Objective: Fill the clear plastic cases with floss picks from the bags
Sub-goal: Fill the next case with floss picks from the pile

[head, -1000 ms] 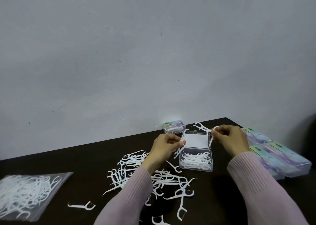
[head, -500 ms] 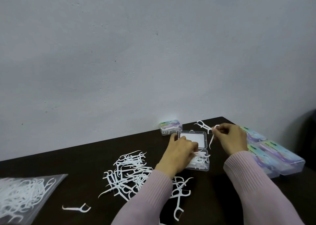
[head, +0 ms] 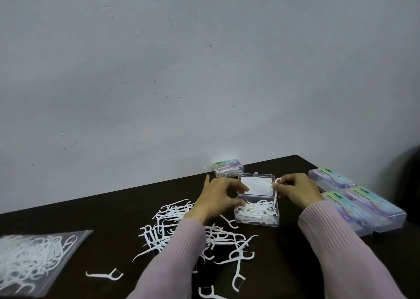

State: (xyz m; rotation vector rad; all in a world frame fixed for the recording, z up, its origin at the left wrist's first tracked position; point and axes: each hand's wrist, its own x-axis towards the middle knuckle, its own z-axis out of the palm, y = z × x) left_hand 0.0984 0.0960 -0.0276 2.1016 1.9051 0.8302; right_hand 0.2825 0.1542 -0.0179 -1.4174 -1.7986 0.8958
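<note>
Nearest the camera, loose floss picks (head: pixel 181 228) lie scattered on the dark table (head: pixel 113 210) below the left wrist, with a bag of picks (head: pixel 29 260) far to the left. The left hand (head: pixel 218 198) hovers with loosely spread, curved fingers just left of the open clear case (head: pixel 256 212), holding nothing visible. The right hand (head: pixel 295 190) pinches one pick (head: pixel 276 190) over the case's right edge. Beyond the fingertips stands the raised lid (head: pixel 255 185); closed labelled cases (head: pixel 363 205) lie right of the right hand.

Plain room – dark table (head: pixel 113 210), bare wall (head: pixel 204 71)
</note>
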